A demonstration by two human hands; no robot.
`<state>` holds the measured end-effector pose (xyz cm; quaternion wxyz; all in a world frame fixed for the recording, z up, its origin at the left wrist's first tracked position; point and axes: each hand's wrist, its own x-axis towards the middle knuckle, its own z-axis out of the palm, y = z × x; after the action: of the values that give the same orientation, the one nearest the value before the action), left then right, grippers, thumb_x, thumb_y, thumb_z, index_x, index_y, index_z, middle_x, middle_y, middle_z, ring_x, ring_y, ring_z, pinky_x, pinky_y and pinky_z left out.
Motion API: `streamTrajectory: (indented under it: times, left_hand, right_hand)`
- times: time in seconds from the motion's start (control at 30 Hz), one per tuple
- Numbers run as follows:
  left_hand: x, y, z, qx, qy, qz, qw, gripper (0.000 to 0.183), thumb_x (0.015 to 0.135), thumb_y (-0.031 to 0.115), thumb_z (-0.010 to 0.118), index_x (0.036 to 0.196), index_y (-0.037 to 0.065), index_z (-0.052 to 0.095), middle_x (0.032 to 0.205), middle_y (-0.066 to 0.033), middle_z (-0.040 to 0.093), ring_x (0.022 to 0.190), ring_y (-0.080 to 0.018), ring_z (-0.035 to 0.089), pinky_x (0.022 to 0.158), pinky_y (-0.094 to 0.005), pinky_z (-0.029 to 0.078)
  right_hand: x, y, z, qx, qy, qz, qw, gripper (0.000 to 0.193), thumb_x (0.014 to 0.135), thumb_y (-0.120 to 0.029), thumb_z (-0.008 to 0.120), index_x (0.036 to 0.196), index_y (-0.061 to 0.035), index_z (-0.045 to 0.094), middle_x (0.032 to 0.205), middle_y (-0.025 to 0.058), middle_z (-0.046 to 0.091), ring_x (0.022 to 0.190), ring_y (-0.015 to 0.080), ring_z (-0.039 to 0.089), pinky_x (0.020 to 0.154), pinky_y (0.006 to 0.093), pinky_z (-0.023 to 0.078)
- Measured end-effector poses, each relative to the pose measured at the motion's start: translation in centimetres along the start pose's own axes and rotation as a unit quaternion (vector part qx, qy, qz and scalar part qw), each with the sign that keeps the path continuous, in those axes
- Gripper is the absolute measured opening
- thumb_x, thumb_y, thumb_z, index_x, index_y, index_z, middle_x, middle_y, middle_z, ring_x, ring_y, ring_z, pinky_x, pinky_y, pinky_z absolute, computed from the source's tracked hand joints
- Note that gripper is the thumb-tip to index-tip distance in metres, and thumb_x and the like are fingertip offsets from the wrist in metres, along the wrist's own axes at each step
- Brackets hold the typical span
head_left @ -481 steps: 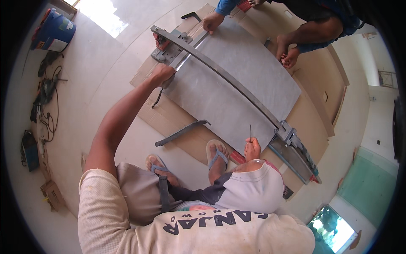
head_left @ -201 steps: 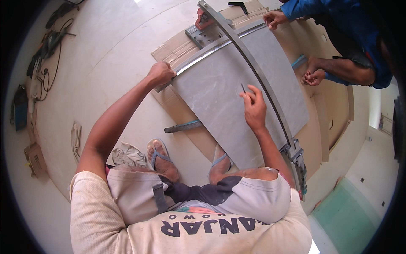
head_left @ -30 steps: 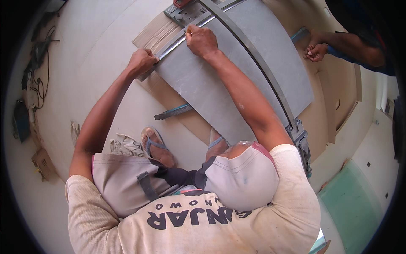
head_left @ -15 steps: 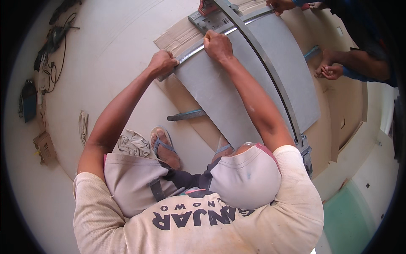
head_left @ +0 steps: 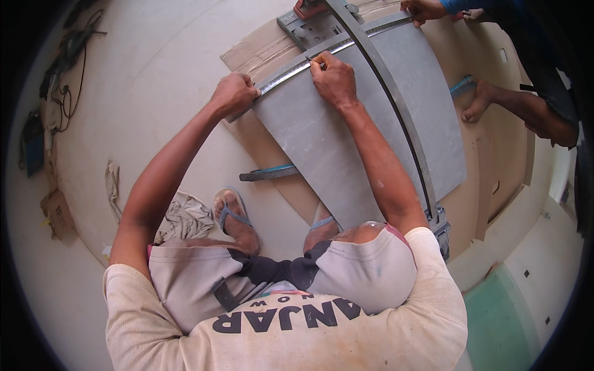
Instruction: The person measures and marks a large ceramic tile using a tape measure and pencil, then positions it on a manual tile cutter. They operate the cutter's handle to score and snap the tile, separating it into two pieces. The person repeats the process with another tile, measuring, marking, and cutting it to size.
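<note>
A large grey tile (head_left: 396, 123) lies flat under the long curved-looking rail (head_left: 387, 80) of a manual tile cutter. Along its far edge runs a shiny metal measuring strip (head_left: 291, 73) with tick marks. My left hand (head_left: 235, 91) is closed at the strip's left end, its fingertips partly hidden. Over the tile's far edge, my right hand (head_left: 334, 77) pinches a short dark pencil-like stick (head_left: 310, 60), its tip at the strip. At the strip's far right end is a co-worker's hand (head_left: 424, 11).
Cardboard (head_left: 266, 52) lies under the tile and cutter. A dark support arm (head_left: 269, 172) juts out left of the tile. Crumpled cloth (head_left: 185, 216) lies by my foot; a corded power tool (head_left: 71, 55) is far left. A co-worker's bare foot (head_left: 477, 104) rests at right.
My right hand has come off the strip, moved slightly right and nearer, and now shows the dark stick in its fingers. The co-worker's lower hand has left the foot.
</note>
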<state>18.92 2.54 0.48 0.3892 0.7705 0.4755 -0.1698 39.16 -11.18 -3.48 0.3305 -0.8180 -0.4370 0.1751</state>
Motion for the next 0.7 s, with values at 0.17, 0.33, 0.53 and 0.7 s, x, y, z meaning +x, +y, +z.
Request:
streamTrajectory:
  times: [0.17, 0.33, 0.53, 0.7]
  left_hand:
    - [0.0, -0.1, -0.2, -0.003, -0.011, 0.001, 1.0, 0.024, 0.079, 0.023, 0.073, 0.078, 0.0, 0.067, 0.077, -0.0195, 0.068, 0.079, -0.0284, 0.067, 0.073, -0.0401, 0.052]
    - [0.2, -0.3, 0.1, -0.008, -0.005, 0.008, 1.0, 0.024, 0.079, 0.023, 0.073, 0.078, 0.0, 0.066, 0.075, -0.0191, 0.067, 0.077, -0.0282, 0.067, 0.072, -0.0404, 0.051]
    - [0.1, -0.1, 0.1, -0.001, -0.008, 0.008, 1.0, 0.025, 0.08, 0.024, 0.073, 0.079, 0.0, 0.067, 0.076, -0.0189, 0.068, 0.078, -0.0279, 0.067, 0.072, -0.0401, 0.051]
    - [0.0, -0.3, -0.1, 0.0, -0.004, 0.012, 1.0, 0.026, 0.082, 0.025, 0.071, 0.077, 0.001, 0.065, 0.072, -0.0118, 0.064, 0.073, -0.0204, 0.062, 0.07, -0.0367, 0.049]
  right_hand:
    - [0.0, -0.2, -0.4, -0.006, -0.01, -0.008, 1.0, 0.013, 0.088, -0.019, 0.065, 0.089, -0.0061, 0.066, 0.072, 0.0147, 0.069, 0.068, 0.033, 0.07, 0.064, 0.0421, 0.054]
    - [0.1, -0.6, -0.3, -0.016, -0.018, 0.001, 1.0, 0.012, 0.087, -0.02, 0.065, 0.088, -0.0075, 0.066, 0.072, 0.0159, 0.068, 0.07, 0.0354, 0.069, 0.065, 0.0444, 0.054]
    - [0.2, -1.0, -0.3, -0.009, -0.014, 0.003, 1.0, 0.011, 0.087, -0.02, 0.062, 0.087, -0.0087, 0.065, 0.075, 0.018, 0.068, 0.075, 0.0398, 0.068, 0.069, 0.0493, 0.054]
    - [0.0, -1.2, -0.3, -0.026, -0.02, 0.009, 0.999, 0.01, 0.087, -0.018, 0.062, 0.086, -0.0083, 0.064, 0.077, 0.0188, 0.069, 0.076, 0.0401, 0.068, 0.07, 0.0498, 0.054]
